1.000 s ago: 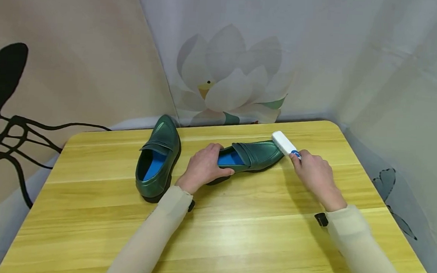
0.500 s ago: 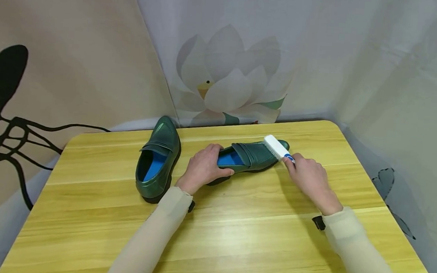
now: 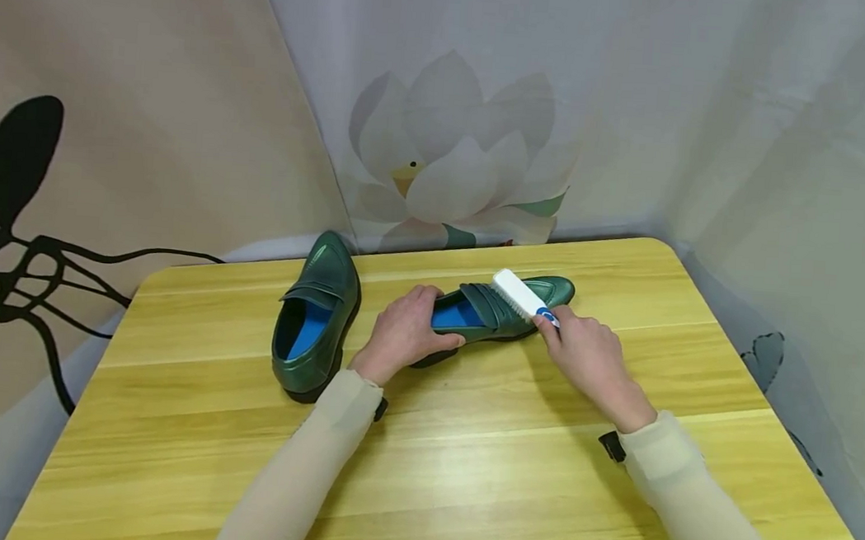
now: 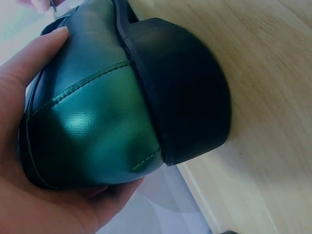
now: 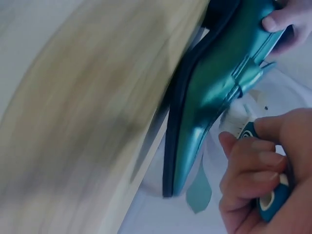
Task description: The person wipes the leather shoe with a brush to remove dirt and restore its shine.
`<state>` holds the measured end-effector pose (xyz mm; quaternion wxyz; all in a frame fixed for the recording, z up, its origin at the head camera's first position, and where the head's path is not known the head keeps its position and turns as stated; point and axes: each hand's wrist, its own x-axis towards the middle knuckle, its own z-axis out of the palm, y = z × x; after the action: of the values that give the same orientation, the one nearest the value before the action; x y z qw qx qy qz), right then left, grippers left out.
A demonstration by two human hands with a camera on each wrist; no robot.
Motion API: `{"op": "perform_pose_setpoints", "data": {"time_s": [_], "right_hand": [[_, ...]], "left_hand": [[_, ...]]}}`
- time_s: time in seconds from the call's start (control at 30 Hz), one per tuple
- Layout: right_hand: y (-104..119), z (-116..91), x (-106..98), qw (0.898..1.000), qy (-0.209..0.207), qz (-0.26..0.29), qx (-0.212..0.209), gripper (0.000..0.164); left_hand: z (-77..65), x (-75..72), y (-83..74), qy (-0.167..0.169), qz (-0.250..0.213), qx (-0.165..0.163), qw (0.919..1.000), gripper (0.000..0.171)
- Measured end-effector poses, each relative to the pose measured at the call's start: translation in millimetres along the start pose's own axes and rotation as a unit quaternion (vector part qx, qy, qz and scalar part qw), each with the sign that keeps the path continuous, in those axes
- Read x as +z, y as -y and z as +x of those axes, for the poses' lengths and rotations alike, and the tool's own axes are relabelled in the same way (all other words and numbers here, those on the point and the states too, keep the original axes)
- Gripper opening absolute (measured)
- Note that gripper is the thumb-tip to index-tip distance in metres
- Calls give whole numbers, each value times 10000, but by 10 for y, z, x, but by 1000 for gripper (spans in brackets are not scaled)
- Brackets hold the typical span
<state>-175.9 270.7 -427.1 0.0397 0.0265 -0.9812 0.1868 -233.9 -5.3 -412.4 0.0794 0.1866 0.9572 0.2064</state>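
A green loafer (image 3: pixel 531 297) with a blue insole lies on its sole on the wooden table, toe pointing right. My left hand (image 3: pixel 404 334) grips it round the heel; the left wrist view shows thumb and fingers on either side of the heel counter (image 4: pixel 97 117). In my right hand (image 3: pixel 592 362) is a white brush (image 3: pixel 518 293) with a blue-marked handle, and the fingers curl round that handle (image 5: pixel 275 197) in the right wrist view. The brush head lies across the upper, just in front of the strap. Its bristles face down toward the leather.
Left of my left hand stands a second green loafer (image 3: pixel 318 317), toe pointing away, close beside the wrist. The wooden table (image 3: pixel 465 470) has its far edge just behind both shoes. Printed curtains (image 3: pixel 456 123) hang behind it and along the sides.
My right hand has drawn the brush leftward along the loafer, from the toe tip toward the strap. The left hand and both shoes have stayed in place.
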Motion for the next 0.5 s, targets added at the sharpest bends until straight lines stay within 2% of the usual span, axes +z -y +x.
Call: {"op": "perform_pose_setpoints", "data": {"time_s": [0.3, 0.37, 0.5], "right_hand": [[-413, 19, -160, 9969, -134, -194, 753, 49], [-415, 16, -172, 9971, -146, -180, 730, 48], [-281, -5, -141, 9994, 144, 0, 299, 45]], "left_hand": [[-4, -7, -22, -7, 47, -38, 10000, 82], [-7, -6, -22, -13, 45, -23, 10000, 81], [-11, -3, -25, -67, -5, 48, 10000, 80]]}}
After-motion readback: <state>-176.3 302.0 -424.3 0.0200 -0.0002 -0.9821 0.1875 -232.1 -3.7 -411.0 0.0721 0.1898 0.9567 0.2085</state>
